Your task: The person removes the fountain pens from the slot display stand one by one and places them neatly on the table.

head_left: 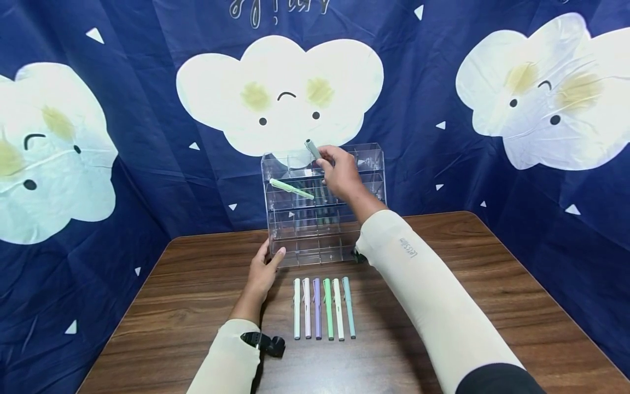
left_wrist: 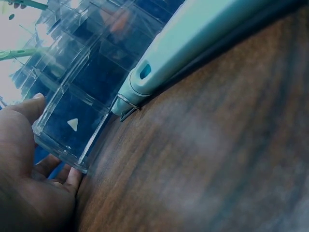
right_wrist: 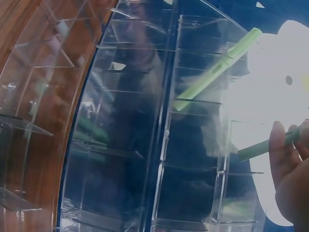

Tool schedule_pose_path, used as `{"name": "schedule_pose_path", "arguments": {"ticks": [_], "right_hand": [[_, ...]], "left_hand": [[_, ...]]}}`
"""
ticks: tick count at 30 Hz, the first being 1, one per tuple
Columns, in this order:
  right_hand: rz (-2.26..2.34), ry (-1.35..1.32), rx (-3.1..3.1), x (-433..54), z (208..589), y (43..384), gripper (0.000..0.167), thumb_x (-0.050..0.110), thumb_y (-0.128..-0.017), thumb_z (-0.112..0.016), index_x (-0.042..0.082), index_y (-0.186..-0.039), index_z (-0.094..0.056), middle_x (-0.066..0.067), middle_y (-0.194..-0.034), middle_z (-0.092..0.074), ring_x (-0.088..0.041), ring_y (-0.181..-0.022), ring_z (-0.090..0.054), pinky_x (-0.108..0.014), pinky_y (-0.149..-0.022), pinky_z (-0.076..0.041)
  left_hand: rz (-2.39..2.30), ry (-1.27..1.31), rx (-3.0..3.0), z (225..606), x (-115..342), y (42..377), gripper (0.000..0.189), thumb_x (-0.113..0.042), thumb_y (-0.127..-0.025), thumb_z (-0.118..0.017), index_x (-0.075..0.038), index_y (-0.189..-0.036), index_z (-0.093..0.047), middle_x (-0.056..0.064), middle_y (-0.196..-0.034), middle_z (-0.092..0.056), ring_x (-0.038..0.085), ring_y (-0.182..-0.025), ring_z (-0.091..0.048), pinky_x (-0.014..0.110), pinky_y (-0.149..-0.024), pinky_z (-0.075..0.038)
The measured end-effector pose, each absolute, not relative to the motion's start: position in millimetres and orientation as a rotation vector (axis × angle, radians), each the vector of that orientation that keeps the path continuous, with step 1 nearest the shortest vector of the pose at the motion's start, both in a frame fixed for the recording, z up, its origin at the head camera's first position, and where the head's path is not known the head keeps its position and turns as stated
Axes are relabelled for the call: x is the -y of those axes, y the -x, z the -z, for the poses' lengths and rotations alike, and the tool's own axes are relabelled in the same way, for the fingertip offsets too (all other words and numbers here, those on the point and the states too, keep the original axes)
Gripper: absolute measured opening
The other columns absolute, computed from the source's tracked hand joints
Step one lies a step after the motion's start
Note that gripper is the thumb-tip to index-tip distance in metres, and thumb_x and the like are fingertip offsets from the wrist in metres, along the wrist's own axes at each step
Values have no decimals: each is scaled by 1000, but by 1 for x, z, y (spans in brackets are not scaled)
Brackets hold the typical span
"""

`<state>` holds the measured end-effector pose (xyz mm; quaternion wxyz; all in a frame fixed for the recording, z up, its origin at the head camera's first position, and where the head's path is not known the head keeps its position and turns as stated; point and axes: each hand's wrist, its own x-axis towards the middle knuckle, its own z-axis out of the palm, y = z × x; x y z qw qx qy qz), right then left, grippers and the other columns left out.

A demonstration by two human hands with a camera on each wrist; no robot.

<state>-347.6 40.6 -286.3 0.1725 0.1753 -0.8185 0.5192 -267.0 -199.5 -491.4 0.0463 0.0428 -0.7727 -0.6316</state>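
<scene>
A clear acrylic tiered rack (head_left: 331,256) with small compartments stands upright at the back of the table. At its lower left corner my left hand (head_left: 261,272) grips it, thumb at the front edge and fingers round the side, as the left wrist view shows. My right hand (head_left: 340,172) pinches a grey-green pen (head_left: 312,148) by one end, over the rack's top tier. Below and left of that hand, a light green pen (head_left: 291,189) lies slanted across an upper tier; the right wrist view shows this pen (right_wrist: 217,70) resting across the dividers.
In front of the rack several pastel pens (head_left: 317,309) lie side by side on the wooden table (head_left: 197,306). One pale pen (left_wrist: 178,43) looms large beside the left wrist camera. A blue cloth (head_left: 418,164) printed with white clouds hangs close behind the rack and along both sides.
</scene>
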Motion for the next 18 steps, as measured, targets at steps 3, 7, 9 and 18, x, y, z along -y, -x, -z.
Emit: {"name": "schedule_pose_path", "arguments": {"ticks": [3,7,9,18], "right_hand": [[-1510,-516,2263,-43,281,347,30,10,-113,-57,8,-141,-67,-17,-134,-71,-37,-115,-70,-38,-84,-65],[-1593,-561,2168,-44,276,341,29,7,-113,-58,3,-140,-66,-19,-126,-69,-37,-114,-69,-42,-83,-66],[-1642,-580,2132,-44,274,337,28,6,-112,-59,2,-140,-66,-19,-124,-69,-41,-109,-68,-46,-83,-65],[-1694,-671,2077,-41,273,312,28,6,-111,-62,1,-138,-67,-19,-122,-72,-29,-123,-72,-42,-101,-57]], "left_hand": [[1923,-130,2364,491,200,268,73,-38,-111,-67,-21,-174,-33,22,-172,-42,41,-161,-40,58,-124,-43],[1909,-127,2368,492,200,268,72,-37,-111,-66,-21,-174,-33,23,-171,-44,41,-159,-43,58,-123,-44],[1903,-120,2368,492,200,269,72,-36,-111,-66,-20,-173,-34,23,-169,-47,41,-157,-46,56,-121,-45],[1917,-129,2374,493,201,269,75,-39,-111,-67,-22,-174,-31,22,-171,-44,40,-159,-44,55,-120,-46]]}}
